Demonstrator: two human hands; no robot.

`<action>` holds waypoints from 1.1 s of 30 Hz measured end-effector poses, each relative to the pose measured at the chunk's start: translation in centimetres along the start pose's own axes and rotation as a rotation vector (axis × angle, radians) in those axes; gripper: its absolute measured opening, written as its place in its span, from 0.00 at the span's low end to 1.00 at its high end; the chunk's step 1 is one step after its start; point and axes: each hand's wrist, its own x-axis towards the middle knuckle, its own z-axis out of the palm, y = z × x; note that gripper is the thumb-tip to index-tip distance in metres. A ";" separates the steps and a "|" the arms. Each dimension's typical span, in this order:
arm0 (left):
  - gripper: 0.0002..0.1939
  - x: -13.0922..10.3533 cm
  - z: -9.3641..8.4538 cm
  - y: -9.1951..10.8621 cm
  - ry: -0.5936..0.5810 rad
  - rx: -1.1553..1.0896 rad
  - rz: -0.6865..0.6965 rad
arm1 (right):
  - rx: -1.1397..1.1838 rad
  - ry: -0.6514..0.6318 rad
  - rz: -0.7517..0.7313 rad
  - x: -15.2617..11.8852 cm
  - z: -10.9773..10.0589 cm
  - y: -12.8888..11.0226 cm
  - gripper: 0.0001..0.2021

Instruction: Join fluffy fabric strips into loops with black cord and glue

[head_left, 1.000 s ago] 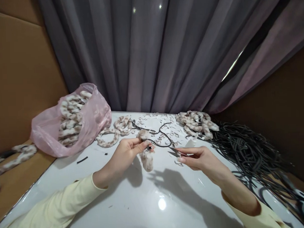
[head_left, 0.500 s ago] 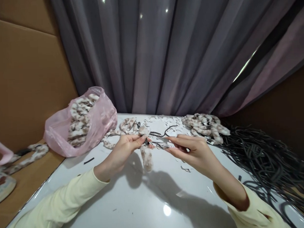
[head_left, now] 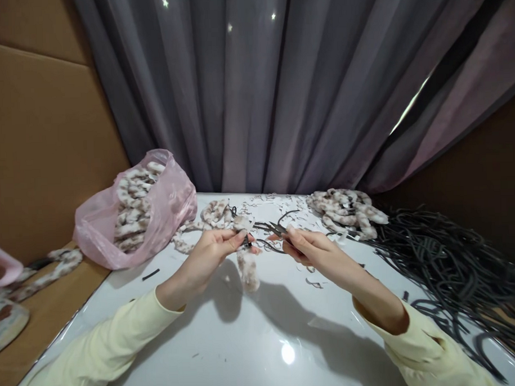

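Observation:
My left hand pinches a white-and-brown fluffy strip near the middle of the table, and one end of the strip hangs down below the fingers. Dark cord shows at the pinched spot. Closed round small dark scissors or snips, my right hand is a little to the right, with the pointed blades aimed up and left. A thin black cord loops between the two hands. Which parts the fingertips cover is hidden.
A pink plastic bag of fluffy strips stands at the back left. More fluffy strips are heaped at the back right, beside a large tangle of black cords. Small scraps litter the white table. Grey curtains hang behind.
The dark blades now show above my right fingers, turned up and left. My right hand has shifted slightly left and its fingers have closed in. My left hand keeps its pinch.

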 end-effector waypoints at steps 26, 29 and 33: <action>0.17 -0.1 -0.2 0.2 -0.020 -0.006 0.057 | 0.017 0.242 -0.009 -0.1 0.7 0.4 0.20; 0.16 -0.1 -0.2 0.2 -0.014 -0.012 0.047 | 0.127 0.179 0.096 0.0 0.4 0.5 0.22; 0.16 -0.1 -0.1 0.2 -0.004 -0.027 0.040 | 0.184 0.156 0.109 0.1 0.3 0.7 0.19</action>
